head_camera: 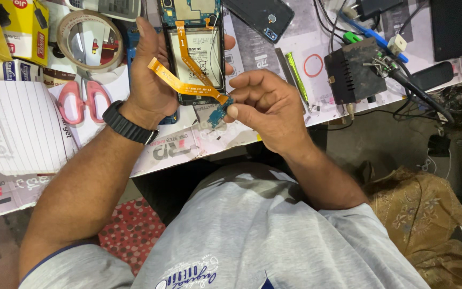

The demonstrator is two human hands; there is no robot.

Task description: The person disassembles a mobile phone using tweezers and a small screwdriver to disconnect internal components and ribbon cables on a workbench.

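Two hands at an opened phone with its back cover already off, one small board lifted out.
Taking the phone as landmark: it lies at the far middle of the worktable, battery and upper circuit board exposed, and the removed dark back cover rests just to its right. The left hand wraps the phone's left edge, fingertips showing at its right side, holding it steady. The right hand, just below and right of the phone, pinches the small blue-green board between thumb and forefinger, clear of the phone's lower end. An orange flex ribbon still links board to phone; whether its upper end is unplugged cannot be told, so the part appears only partly freed.
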